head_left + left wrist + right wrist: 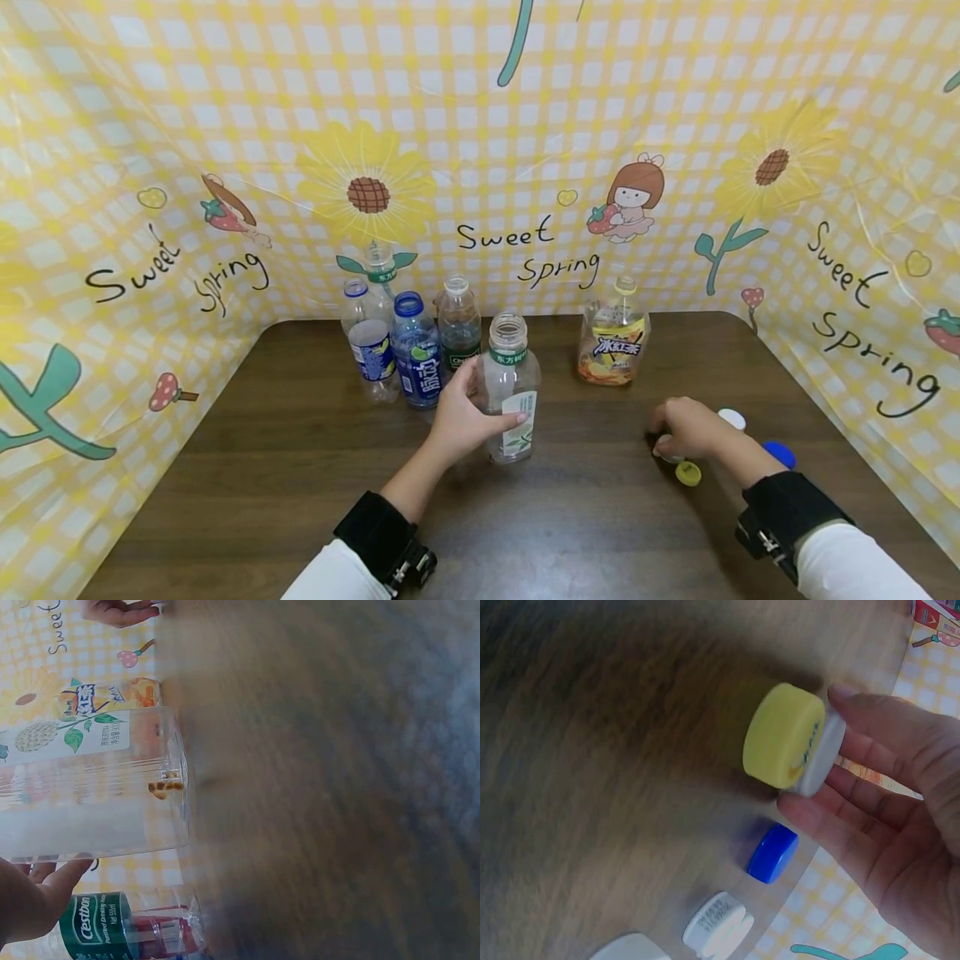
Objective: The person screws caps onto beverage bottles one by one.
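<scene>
My left hand (468, 417) grips a clear, uncapped plastic bottle (509, 383) with a green neck band and a pale leaf-print label. The bottle is upright, its base close over the tabletop; a small brown mark (165, 789) shows near the base in the left wrist view. Over at the right, my right hand (690, 429) pinches a white bottle cap (823, 759) between thumb and fingers. Right against that cap in the right wrist view is a yellow cap (784, 735). A blue cap (772, 853) and a ribbed white cap (718, 926) lie close to the fingers.
Left of the held bottle stand several open bottles, among them a blue one (417, 358) and a green-labelled one (459, 321). An orange-labelled tea bottle (613, 342) stands toward the back right. A yellow checked cloth (487, 150) encloses the wooden table (300, 500).
</scene>
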A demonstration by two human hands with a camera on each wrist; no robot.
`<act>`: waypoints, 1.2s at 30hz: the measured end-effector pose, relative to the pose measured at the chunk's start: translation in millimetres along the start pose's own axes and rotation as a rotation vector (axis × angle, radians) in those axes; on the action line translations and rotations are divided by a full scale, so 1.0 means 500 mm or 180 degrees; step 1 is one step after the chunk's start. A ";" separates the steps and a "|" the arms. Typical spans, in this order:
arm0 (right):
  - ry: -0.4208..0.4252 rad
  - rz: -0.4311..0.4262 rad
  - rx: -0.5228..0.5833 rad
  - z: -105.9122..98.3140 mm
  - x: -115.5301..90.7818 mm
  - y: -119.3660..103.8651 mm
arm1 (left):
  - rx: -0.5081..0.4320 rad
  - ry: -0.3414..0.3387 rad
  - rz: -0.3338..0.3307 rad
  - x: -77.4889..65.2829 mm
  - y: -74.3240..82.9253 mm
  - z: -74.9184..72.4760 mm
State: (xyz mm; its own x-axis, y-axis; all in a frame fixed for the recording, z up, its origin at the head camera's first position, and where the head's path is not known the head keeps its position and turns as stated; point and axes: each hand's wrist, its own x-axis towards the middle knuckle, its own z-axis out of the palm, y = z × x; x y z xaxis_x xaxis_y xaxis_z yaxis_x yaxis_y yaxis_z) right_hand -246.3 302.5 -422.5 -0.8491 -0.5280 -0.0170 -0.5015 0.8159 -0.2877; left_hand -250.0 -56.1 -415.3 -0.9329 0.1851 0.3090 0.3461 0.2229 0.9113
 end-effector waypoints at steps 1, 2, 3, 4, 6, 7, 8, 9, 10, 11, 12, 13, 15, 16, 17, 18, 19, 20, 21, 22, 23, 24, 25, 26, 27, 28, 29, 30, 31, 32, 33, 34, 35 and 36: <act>0.0011 0.0050 0.0020 0.001 0.001 -0.003 | -0.0002 0.0007 0.0014 0.000 -0.001 0.000; 0.0019 0.0104 0.0038 0.002 0.001 -0.005 | 0.0007 0.0011 0.0014 0.000 -0.001 -0.001; 0.0025 0.0147 0.0052 0.003 0.002 -0.006 | 0.0016 0.0011 0.0011 0.000 -0.002 -0.001; 0.0029 0.0172 0.0053 0.003 0.002 -0.006 | 0.0023 0.0011 -0.0006 0.001 -0.002 0.000; 0.0042 0.0202 0.0042 0.003 0.003 -0.007 | 0.0048 0.0004 -0.0036 0.002 -0.002 0.000; 0.0054 0.0206 0.0040 0.003 0.004 -0.008 | 0.0053 -0.0002 -0.0047 0.002 -0.001 0.000; 0.0068 0.0196 0.0024 0.002 0.005 -0.008 | 0.0056 -0.0007 -0.0053 0.003 0.000 0.000; 0.0098 0.0160 0.0006 -0.001 0.005 -0.009 | 0.0054 -0.0006 -0.0061 0.003 0.001 0.000; 0.0122 0.0132 -0.0007 -0.004 0.007 -0.010 | 0.0043 -0.0002 -0.0068 0.003 0.002 0.000; 0.0155 0.0110 -0.0022 -0.008 0.010 -0.012 | 0.0025 0.0002 -0.0063 0.003 0.002 0.000; 0.0193 0.0055 -0.0036 -0.015 0.014 -0.014 | 0.0013 0.0006 -0.0056 0.003 0.002 -0.001; 0.0235 0.0020 -0.0043 -0.022 0.018 -0.018 | 0.0008 0.0009 -0.0050 0.002 0.003 -0.001; 0.0337 -0.0077 -0.0067 -0.043 0.025 -0.032 | 0.0018 0.0005 -0.0051 0.002 0.002 -0.001; 0.0394 -0.0136 -0.0077 -0.055 0.031 -0.041 | 0.0029 -0.0002 -0.0050 0.001 0.002 -0.001; 0.0460 -0.0222 -0.0092 -0.070 0.036 -0.052 | 0.0041 -0.0007 -0.0049 0.001 0.002 -0.001; 0.0519 -0.0300 -0.0101 -0.086 0.042 -0.066 | 0.0056 -0.0014 -0.0044 0.001 0.002 -0.002; 0.0578 -0.0369 -0.0125 -0.103 0.047 -0.080 | 0.0067 -0.0014 -0.0052 0.001 0.002 -0.002; 0.0631 -0.0458 -0.0155 -0.122 0.054 -0.096 | 0.0078 -0.0012 -0.0054 0.001 0.002 -0.002; 0.0681 -0.0559 -0.0186 -0.141 0.061 -0.112 | 0.0082 -0.0010 -0.0052 0.001 0.003 -0.002; 0.0724 -0.0637 -0.0224 -0.161 0.067 -0.130 | 0.0082 -0.0008 -0.0055 0.001 0.003 -0.002; 0.0736 -0.0694 -0.0231 -0.181 0.072 -0.148 | 0.0076 -0.0013 -0.0051 0.001 0.004 -0.001; 0.0744 -0.0763 -0.0238 -0.201 0.077 -0.167 | 0.0067 -0.0022 -0.0048 0.002 0.004 -0.001; 0.0742 -0.0838 -0.0237 -0.220 0.082 -0.185 | 0.0058 -0.0035 -0.0046 0.002 0.005 0.000; 0.0719 -0.0889 -0.0230 -0.237 0.086 -0.205 | 0.0048 -0.0048 -0.0044 0.001 0.005 0.001; 0.0710 -0.0946 -0.0234 -0.254 0.090 -0.224 | 0.0030 -0.0066 -0.0040 0.001 0.006 0.001; 0.0693 -0.1008 -0.0235 -0.268 0.094 -0.243 | 0.0011 -0.0080 -0.0036 0.001 0.006 0.002; 0.0664 -0.1081 -0.0233 -0.282 0.100 -0.261 | -0.0001 -0.0095 -0.0029 0.000 0.006 0.002; 0.0652 -0.1159 -0.0261 -0.294 0.106 -0.278 | -0.0013 -0.0100 -0.0024 0.000 0.007 0.003; 0.0639 -0.1228 -0.0284 -0.305 0.112 -0.295 | -0.0019 -0.0104 -0.0022 -0.001 0.008 0.003; 0.0626 -0.1298 -0.0319 -0.315 0.119 -0.310 | -0.0024 -0.0102 -0.0031 -0.001 0.008 0.003; 0.0620 -0.1364 -0.0355 -0.325 0.125 -0.323 | -0.0028 -0.0109 -0.0027 0.000 0.009 0.003; 0.0605 -0.1430 -0.0387 -0.333 0.132 -0.336 | -0.0027 -0.0113 -0.0044 0.000 0.012 0.003; 0.0586 -0.1479 -0.0409 -0.340 0.139 -0.347 | -0.0032 -0.0119 -0.0060 0.001 0.015 0.003; 0.0566 -0.1522 -0.0427 -0.346 0.145 -0.358 | -0.0035 -0.0124 -0.0079 0.000 0.019 0.003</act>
State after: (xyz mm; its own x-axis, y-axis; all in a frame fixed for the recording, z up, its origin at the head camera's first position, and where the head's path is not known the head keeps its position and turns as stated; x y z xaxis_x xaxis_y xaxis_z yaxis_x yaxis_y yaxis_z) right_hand -247.0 159.1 -206.5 -0.5294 -0.8100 0.2523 -0.8468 0.5228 -0.0984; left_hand -246.7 -52.3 -406.9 -0.9365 0.2168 0.2755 0.3214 0.2173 0.9217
